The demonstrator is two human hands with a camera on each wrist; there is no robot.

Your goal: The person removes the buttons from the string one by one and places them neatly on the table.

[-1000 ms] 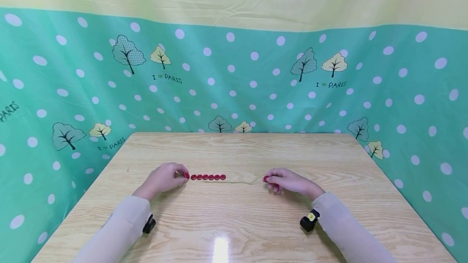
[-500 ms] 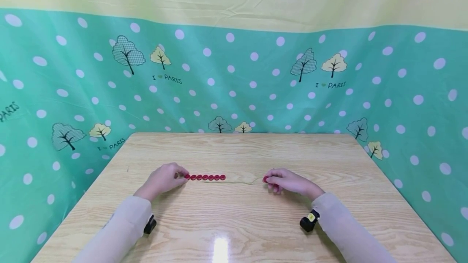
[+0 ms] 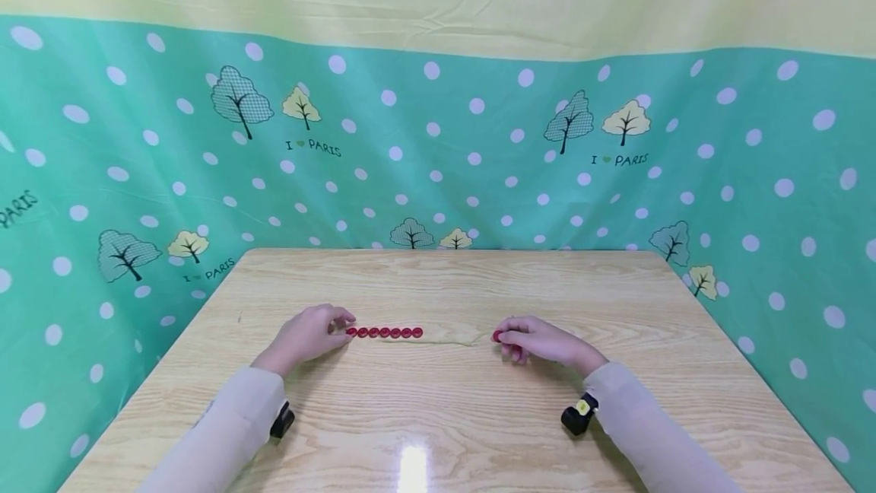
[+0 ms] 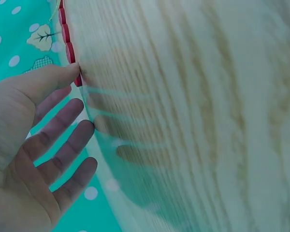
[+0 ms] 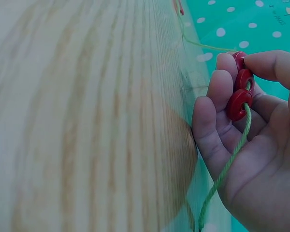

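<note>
Red button row (image 3: 385,332), left grip (image 3: 308,337) touching, three buttons (image 5: 242,77) in right grip (image 3: 534,337)

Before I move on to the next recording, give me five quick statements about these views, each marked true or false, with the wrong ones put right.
1. A row of red buttons lies on the wooden table. True.
2. The left hand is at the right end of that row. False: it is at the row's left end.
3. The right wrist view shows three red buttons at the right hand. True.
4. The cord coming out of one of those buttons is black. False: it is a green cord.
5. Both sleeves are dark red. False: they are pale.
</note>
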